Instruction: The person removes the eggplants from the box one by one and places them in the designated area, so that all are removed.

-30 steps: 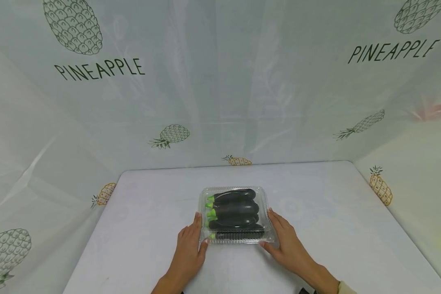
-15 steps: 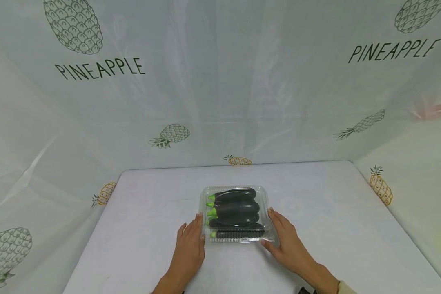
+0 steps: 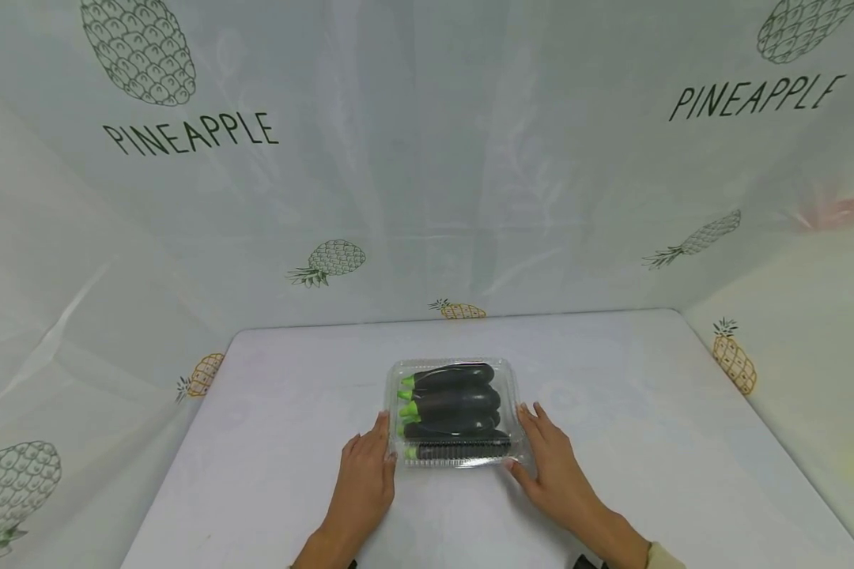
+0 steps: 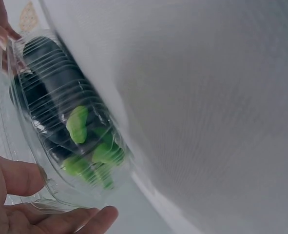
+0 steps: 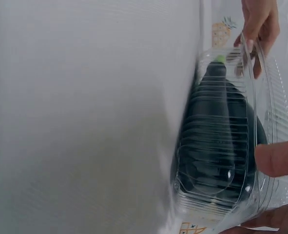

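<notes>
A big, pale, shiny sheet (image 3: 427, 174) printed with pineapple drawings (image 3: 336, 258) is hung behind a flat white table (image 3: 292, 403). On the table, near its middle, a clear plastic box with ridged sides (image 3: 507, 395) is set. Its left side is gripped by the left hand (image 3: 363, 478), with the thumb near the front corner. Its right side is gripped the same way by the right hand (image 3: 555, 474). Inside, long, shiny, dark eggplants (image 3: 459, 401) are laid side by side, and their bright green ends (image 3: 409, 409) are turned toward the left hand.
</notes>
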### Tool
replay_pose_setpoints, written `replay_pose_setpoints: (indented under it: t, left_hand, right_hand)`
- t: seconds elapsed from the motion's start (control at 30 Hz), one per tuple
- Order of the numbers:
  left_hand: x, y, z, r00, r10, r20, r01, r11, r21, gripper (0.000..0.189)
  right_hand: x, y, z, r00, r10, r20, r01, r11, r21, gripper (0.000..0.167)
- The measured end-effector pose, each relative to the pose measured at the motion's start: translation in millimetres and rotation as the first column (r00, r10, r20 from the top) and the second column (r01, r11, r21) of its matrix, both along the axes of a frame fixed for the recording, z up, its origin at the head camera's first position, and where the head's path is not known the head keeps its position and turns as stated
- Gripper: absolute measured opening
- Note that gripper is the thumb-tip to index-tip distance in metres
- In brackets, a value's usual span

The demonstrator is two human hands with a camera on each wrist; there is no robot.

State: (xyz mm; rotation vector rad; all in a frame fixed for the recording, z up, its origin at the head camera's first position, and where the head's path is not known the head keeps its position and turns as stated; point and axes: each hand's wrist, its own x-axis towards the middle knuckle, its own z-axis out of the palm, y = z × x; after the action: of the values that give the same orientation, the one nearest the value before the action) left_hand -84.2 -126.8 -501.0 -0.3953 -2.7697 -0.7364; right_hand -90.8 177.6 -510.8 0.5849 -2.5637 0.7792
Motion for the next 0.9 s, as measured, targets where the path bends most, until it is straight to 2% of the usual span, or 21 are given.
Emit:
replay_pose_setpoints:
  t: [0.27,0.63,0.77,0.9]
  left_hand:
    - [-2.1,0.1,1.3,1.0,-0.009,-0.005,0.009,1.0,0.016,0.059]
    - [-3.0,3.0,0.4,1.0,0.01,0.018,-0.01,1.0,0.02,0.058]
    - [-1.9,3.5,0.7,1.0,0.012,0.004,-0.012,1.0,0.02,0.058]
    - [0.4,4.1,1.3,1.0,0.006,-0.009,-0.006,0.999,0.035,0.058]
  right_hand:
    - [1.5,-3.8,2.5,0.998,-0.033,-0.048,0.034,0.999,0.03,0.07]
    - [4.3,-8.6,2.1,0.997,-0.081,-0.013,0.082,0.988,0.133,0.062]
    - [5.4,-9.9,1.7,0.996,-0.09,0.005,0.088,0.984,0.154,0.061]
    - [2.8,-8.3,3.0,0.995,-0.092,-0.042,0.098,0.981,0.167,0.053]
